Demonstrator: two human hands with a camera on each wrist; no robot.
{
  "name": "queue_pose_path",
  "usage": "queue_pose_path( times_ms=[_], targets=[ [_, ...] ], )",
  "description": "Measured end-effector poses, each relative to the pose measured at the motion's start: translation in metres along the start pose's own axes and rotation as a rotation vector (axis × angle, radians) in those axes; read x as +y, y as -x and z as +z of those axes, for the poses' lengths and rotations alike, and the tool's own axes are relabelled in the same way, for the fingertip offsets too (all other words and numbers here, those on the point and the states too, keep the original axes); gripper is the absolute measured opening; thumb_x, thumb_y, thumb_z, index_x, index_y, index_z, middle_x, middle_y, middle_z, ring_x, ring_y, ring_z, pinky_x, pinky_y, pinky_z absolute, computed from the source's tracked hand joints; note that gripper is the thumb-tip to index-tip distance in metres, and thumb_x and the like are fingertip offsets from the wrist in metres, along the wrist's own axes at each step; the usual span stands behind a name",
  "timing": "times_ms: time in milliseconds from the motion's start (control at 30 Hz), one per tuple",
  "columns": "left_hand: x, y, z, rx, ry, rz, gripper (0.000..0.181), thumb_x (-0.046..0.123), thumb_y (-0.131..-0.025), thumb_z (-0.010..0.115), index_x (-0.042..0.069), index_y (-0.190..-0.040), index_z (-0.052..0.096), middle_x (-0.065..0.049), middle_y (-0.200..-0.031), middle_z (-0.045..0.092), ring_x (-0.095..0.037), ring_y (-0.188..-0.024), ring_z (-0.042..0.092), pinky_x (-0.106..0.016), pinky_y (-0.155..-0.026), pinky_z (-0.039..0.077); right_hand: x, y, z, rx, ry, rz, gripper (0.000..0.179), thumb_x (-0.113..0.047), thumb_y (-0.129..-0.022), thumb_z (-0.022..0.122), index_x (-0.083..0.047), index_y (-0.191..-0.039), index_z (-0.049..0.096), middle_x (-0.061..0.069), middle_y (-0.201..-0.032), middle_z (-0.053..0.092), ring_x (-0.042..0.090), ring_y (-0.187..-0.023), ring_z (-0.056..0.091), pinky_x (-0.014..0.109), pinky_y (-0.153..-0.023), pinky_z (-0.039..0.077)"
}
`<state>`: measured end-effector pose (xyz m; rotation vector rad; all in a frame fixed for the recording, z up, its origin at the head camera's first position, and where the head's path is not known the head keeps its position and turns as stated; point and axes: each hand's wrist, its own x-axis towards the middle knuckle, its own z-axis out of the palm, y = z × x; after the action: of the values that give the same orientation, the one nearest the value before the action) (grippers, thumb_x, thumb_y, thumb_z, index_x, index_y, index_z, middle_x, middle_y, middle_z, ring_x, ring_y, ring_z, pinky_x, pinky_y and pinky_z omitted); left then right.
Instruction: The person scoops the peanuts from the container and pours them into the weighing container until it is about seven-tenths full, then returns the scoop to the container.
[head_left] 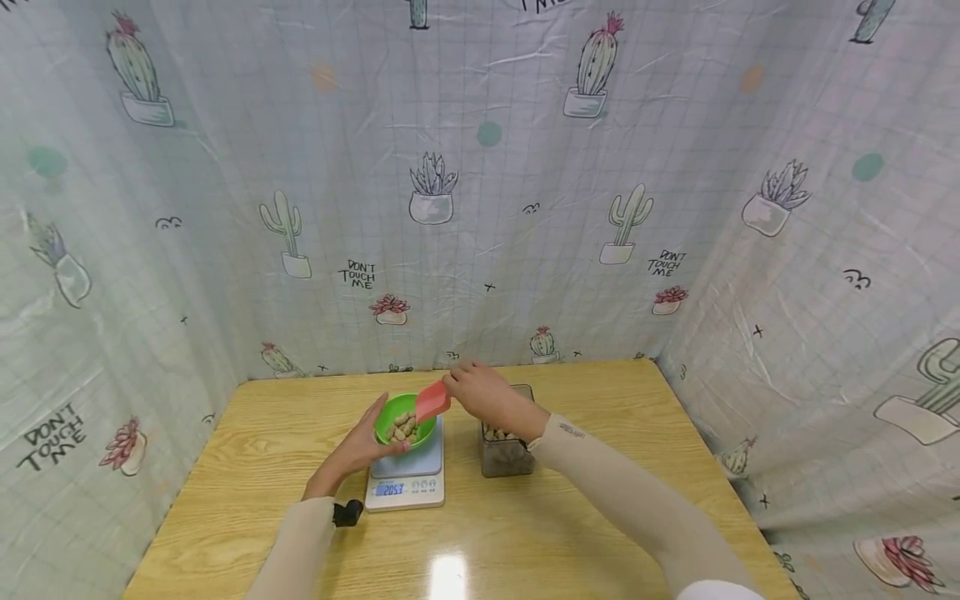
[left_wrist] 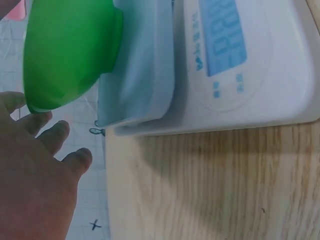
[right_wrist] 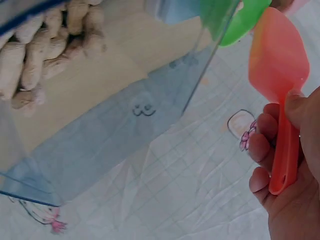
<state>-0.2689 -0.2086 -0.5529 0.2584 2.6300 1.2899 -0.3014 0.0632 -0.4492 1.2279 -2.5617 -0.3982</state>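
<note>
The scoop point(head_left: 433, 401), red, is in my right hand point(head_left: 480, 389); the fingers are curled round its handle, with the thumb lying along the top near the blade. The blade slants down over the right rim of the bowl point(head_left: 402, 403); whether it touches that rim, I cannot tell, nor whether anything is left inside it. The bowl is green and holds a heap of peanuts point(head_left: 403, 429) in its lower part. My left hand point(head_left: 358, 447) holds the bowl from the left: the thumb is at the near rim, the other fingers spread and slightly bent along the side; the little finger, seen at the wrist, stands apart from the wall. The bowl is over the tray of the scale point(head_left: 408, 465), towards that tray's back edge. The scale itself is near the back edge of the tabletop point(head_left: 585, 500), left of the middle, its lit display point(head_left: 390, 490) facing the front edge; I cannot certify the digits. To the right of the scale, set apart from it and also near the back edge, stands a see-through bin point(head_left: 507, 462) containing more peanuts; my right forearm crosses above it and hides part of its top. A curtain point(head_left: 480, 250) printed with potted cacti hangs beyond the tabletop's back edge.
</note>
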Motion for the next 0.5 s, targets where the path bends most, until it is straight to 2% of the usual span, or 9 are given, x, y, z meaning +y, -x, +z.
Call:
queue_pose_path(
  times_ms=[233,400,500],
  targets=[
    [0.014,0.007,-0.01,0.073,-0.087,0.044,0.108,0.042,-0.084,0.075,0.016,-0.16,0.003,-0.022,-0.164,0.007,-0.05,-0.147,0.018,-0.069,-0.111,0.026,0.01,0.016,0.004,0.069,-0.122,0.053,0.023,-0.031,-0.104,0.046,-0.016,-0.116,0.059,-0.002,-0.11,0.064,0.013,-0.1,0.061,0.03,-0.085,0.051],
    [0.023,0.012,-0.014,0.099,-0.094,0.078,0.106,0.046,-0.085,0.073,0.017,-0.16,0.003,-0.02,-0.165,0.006,-0.049,-0.147,0.017,-0.07,-0.111,0.025,0.018,0.027,0.005,0.112,-0.156,0.066,0.021,-0.028,-0.104,0.046,-0.014,-0.115,0.058,-0.002,-0.105,0.062,0.014,-0.094,0.06,0.03,-0.082,0.051],
    [0.028,0.015,-0.015,0.118,-0.096,0.094,0.106,0.05,-0.085,0.071,0.022,-0.16,0.002,-0.017,-0.166,0.006,-0.047,-0.148,0.016,-0.071,-0.11,0.025,0.023,0.035,0.006,0.144,-0.164,0.07,0.02,-0.026,-0.104,0.047,-0.012,-0.115,0.057,0.0,-0.106,0.062,0.016,-0.096,0.06,0.031,-0.082,0.051]
  ],
)
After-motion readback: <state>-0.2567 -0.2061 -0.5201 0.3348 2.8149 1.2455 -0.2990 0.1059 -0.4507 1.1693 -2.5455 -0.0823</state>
